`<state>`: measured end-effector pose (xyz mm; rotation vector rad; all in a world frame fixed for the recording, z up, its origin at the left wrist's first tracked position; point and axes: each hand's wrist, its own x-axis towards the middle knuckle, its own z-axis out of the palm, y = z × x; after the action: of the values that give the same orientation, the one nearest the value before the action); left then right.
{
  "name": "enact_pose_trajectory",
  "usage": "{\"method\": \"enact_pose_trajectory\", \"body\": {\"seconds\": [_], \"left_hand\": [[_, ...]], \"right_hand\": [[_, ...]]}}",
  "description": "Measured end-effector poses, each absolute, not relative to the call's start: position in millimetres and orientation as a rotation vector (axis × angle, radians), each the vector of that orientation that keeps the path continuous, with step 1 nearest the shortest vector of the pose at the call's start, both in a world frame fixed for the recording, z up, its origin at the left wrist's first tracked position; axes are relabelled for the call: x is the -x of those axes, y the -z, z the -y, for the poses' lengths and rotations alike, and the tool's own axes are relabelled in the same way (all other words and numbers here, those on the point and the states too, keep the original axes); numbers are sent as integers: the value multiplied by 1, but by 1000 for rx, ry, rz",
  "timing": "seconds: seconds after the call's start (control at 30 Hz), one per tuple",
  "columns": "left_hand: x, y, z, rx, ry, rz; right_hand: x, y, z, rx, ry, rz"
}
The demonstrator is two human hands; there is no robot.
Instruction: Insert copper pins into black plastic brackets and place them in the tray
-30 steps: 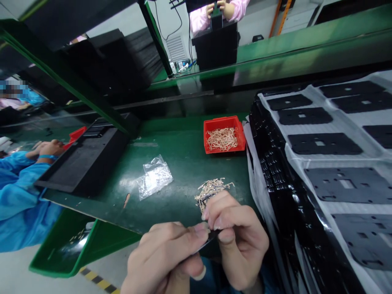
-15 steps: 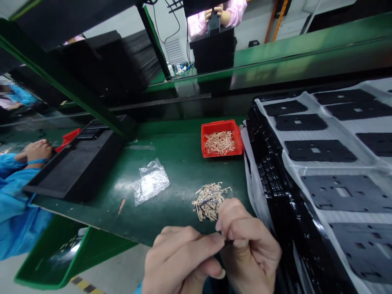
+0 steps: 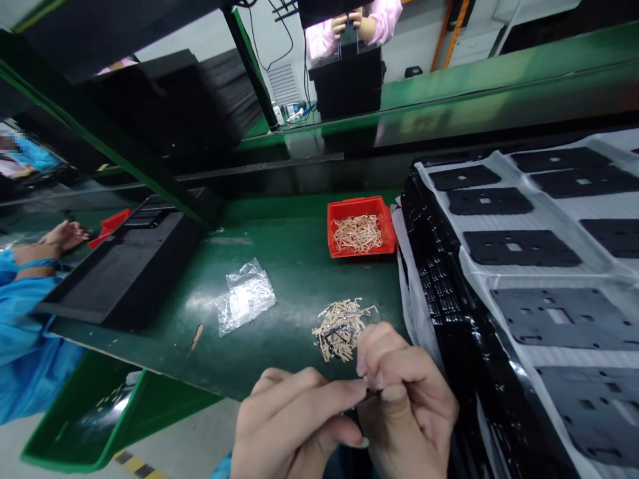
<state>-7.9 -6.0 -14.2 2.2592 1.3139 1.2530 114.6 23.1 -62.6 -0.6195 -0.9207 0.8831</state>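
Observation:
In the lower middle of the head view, my left hand (image 3: pixel 294 420) and my right hand (image 3: pixel 410 397) meet fingertip to fingertip. Between them is a small dark piece (image 3: pixel 371 395), mostly hidden by the fingers, so its kind cannot be made out. Both hands are closed in a pinch on it. Just beyond my fingers, a loose pile of small beige and dark strips (image 3: pixel 339 327) lies on the green table (image 3: pixel 294 266). Behind the pile stands a red bin (image 3: pixel 362 251) holding many thin, copper-coloured bent pieces (image 3: pixel 357 234).
A clear plastic bag (image 3: pixel 245 297) lies left of the pile. At right, dark flat plates (image 3: pixel 522 247) rest in a white-lined black tray stack (image 3: pixel 449 293). A black tray (image 3: pixel 114 279) and a co-worker's blue sleeve (image 3: pixel 30 326) are at left, above a green bin (image 3: pixel 174 399).
My hands stay nearly in place, with small shifts of the fingers; slightly more of the dark piece shows. At left, the co-worker's hand has moved and opened out.

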Motion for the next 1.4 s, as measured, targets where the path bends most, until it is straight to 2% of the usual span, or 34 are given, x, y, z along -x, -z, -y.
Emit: {"method": "enact_pose_trajectory", "body": {"seconds": [0.3,0.4,0.47,0.6,0.9,1.07,1.23,1.4], "left_hand": [[24,7,15,-2263,-1427,-1340],[32,0,14,-2368,-1294,-1302],[34,-2,14,-2382,-1316,-1257],[28,-2,12,-2327,-1616,-1204],[25,-1,14,-2399,-1571,-1210],[20,3,15,-2311,-1668,-1359],[25,2,9,-2388,-1620,-1278],[13,-1,0,-2269,-1689,-1437]], "right_hand": [[-105,54,-28,547,-612,979],[-108,53,-28,582,-624,1005],[-112,54,-27,610,-660,1021],[-114,57,-23,551,-890,991],[-115,52,-24,269,-1177,908],[-117,53,-26,287,-1168,901],[-116,54,-27,353,-1095,927],[-112,56,-26,467,-875,993]]}}
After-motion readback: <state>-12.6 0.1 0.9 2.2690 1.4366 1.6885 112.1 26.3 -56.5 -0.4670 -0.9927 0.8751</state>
